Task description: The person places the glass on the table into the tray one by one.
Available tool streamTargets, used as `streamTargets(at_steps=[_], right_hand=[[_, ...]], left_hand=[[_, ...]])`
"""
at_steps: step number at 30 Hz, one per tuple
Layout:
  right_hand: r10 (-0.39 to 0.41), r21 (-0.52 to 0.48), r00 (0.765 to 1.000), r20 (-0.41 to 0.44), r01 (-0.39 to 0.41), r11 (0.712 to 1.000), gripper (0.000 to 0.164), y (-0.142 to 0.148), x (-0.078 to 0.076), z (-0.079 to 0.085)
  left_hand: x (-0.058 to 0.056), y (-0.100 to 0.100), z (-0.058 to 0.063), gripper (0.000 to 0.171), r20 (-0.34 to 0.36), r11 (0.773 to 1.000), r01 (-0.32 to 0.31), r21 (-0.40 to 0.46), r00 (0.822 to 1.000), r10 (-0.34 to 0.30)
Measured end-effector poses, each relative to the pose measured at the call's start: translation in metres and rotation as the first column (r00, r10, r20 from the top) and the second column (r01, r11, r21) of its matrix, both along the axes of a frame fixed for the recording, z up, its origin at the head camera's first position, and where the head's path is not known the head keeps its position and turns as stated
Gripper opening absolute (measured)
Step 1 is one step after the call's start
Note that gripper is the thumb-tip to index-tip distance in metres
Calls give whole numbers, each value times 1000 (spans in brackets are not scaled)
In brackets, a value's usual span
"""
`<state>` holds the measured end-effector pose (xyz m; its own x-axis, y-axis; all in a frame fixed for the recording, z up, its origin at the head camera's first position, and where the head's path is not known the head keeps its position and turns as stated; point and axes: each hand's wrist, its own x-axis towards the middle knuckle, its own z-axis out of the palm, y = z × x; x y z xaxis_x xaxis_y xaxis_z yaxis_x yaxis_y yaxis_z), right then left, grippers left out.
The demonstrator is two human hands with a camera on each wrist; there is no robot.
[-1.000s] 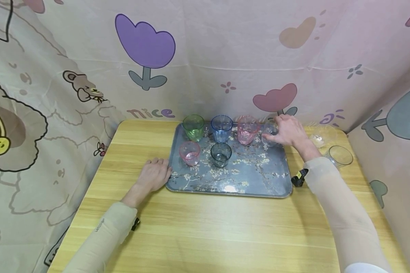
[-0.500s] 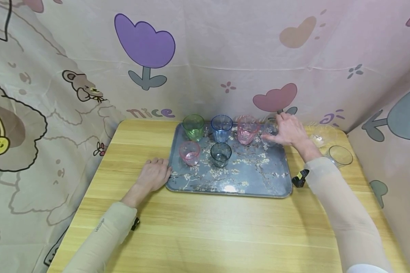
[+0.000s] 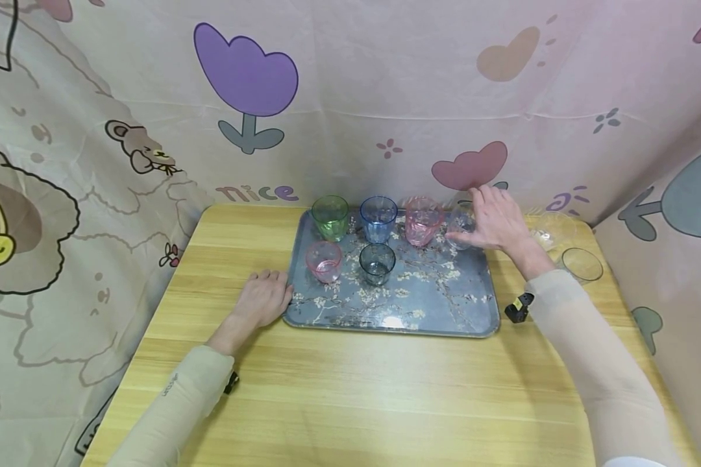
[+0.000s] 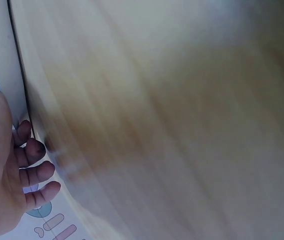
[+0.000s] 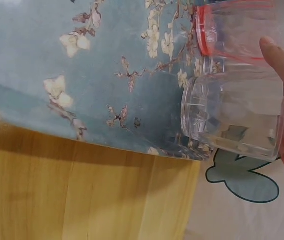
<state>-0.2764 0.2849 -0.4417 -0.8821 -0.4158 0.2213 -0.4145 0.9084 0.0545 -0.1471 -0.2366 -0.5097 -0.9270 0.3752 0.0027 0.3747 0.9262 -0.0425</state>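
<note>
My right hand (image 3: 496,220) is at the upper part of a clear glass (image 5: 232,115) standing upright at the tray's back right corner. Its thumb (image 5: 277,55) is stretched out beside the glass, with space between them in the right wrist view. The other fingers are partly hidden behind the rim. To the left of that glass stands a pink glass (image 3: 424,224). My left hand (image 3: 263,298) rests by the left edge of the blue-grey floral tray (image 3: 432,311), thumb at its rim; the left wrist view shows several loosely bent fingertips.
A green glass (image 3: 330,220) and a blue glass (image 3: 378,220) continue the tray's back row. In front are a small pink cup (image 3: 324,263) and a smoky grey cup (image 3: 377,264). Right of the tray, two clear glasses (image 3: 581,266) stand on the wooden table (image 3: 374,402).
My right hand's fingers have spread and lifted slightly at the clear glass, which stays in place. The left hand and the tray have not moved.
</note>
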Motion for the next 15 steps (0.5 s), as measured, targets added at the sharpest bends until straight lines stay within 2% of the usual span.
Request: streamTargets(at_steps=[6,15], right_hand=[[19,27,998,-52,-18,999,121,1,8,4],[-40,38,997,-62,43,998,121,10,29,12]], left_hand=[[0,0,1,36,-5,1000,0,-4,1000,0],[0,1,2,36,-7,1000,0,-6,1000,0]])
